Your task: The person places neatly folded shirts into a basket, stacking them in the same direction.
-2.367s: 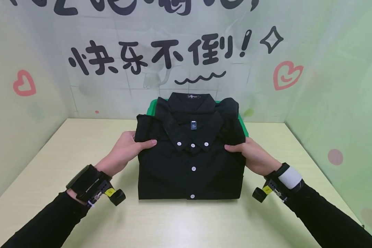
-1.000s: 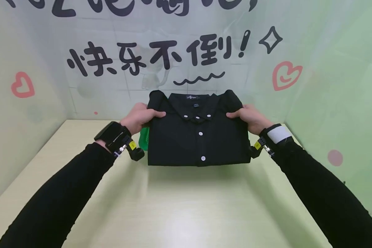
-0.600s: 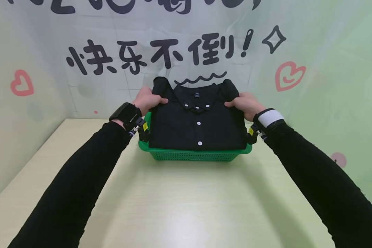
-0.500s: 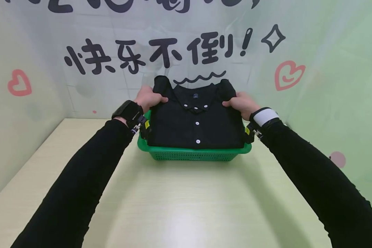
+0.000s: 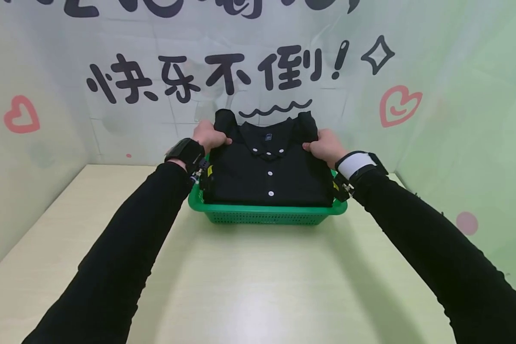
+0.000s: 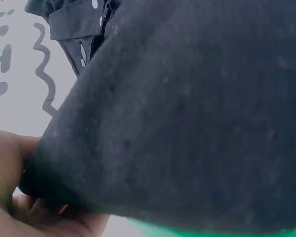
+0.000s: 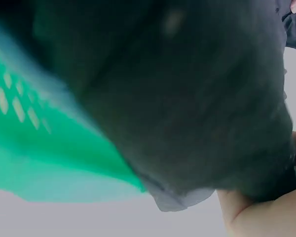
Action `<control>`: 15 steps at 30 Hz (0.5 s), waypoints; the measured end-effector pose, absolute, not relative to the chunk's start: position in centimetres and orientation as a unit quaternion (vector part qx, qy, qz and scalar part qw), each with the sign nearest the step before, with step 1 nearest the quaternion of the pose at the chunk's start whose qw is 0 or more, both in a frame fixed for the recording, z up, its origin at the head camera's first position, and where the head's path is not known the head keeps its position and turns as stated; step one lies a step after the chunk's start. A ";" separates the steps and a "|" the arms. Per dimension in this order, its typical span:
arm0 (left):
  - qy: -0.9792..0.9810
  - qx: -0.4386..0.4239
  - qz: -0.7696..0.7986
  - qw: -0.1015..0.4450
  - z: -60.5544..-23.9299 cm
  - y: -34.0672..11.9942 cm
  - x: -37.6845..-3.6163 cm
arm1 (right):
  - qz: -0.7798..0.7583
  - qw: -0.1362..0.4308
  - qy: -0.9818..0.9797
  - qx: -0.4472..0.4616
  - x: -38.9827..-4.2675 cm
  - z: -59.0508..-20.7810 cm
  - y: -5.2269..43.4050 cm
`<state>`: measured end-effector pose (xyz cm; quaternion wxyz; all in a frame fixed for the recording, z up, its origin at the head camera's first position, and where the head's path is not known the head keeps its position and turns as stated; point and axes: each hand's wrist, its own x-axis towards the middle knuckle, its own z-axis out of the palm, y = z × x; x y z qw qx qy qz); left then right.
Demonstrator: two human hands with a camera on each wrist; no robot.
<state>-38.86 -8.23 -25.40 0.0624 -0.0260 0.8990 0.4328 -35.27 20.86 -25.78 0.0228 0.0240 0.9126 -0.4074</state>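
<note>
A folded black button-up shirt [image 5: 270, 162] with white buttons is held up over and partly inside a green plastic basket [image 5: 266, 210]. My left hand [image 5: 208, 137] grips its left shoulder edge, thumb on the front and fingers behind. On the opposite shoulder edge, my right hand [image 5: 325, 147] holds it the same way. In the left wrist view the dark cloth [image 6: 177, 118] fills most of the frame, with fingers curled under its edge. The right wrist view has the cloth [image 7: 187, 98] beside the perforated basket wall [image 7: 39, 133]. The basket's inside is hidden by the shirt.
The basket stands on a pale wooden table [image 5: 249, 277], near the back wall. A printed backdrop [image 5: 155, 124] with black lettering and hearts rises behind it, and side panels [image 5: 490, 143] flank the table.
Both hands carried the shirt forward from above the table to over the basket. In the last half second it came slightly lower at the collar, and the right hand shifted a little left.
</note>
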 end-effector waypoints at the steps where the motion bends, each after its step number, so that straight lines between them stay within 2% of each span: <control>1: 0.902 -0.023 0.424 0.080 -25.5 -8.2 -39.0 | -0.390 0.023 0.920 0.016 -35.3 -25.8 20.9; 6: 0.894 0.012 0.388 0.225 -25.8 -8.6 -39.5 | -0.305 0.038 0.951 -0.006 -35.1 -26.1 21.5; 8: 0.875 0.015 0.403 0.266 -25.7 -8.9 -39.3 | -0.291 0.045 0.956 -0.001 -35.1 -26.1 21.8; 10: 0.854 0.007 0.437 0.283 -25.6 -9.2 -38.8 | -0.288 0.053 0.956 0.008 -35.0 -26.1 22.1; 15: 0.816 -0.001 0.513 0.268 -26.0 -9.9 -37.5 | -0.313 0.066 0.947 0.020 -34.3 -26.3 22.9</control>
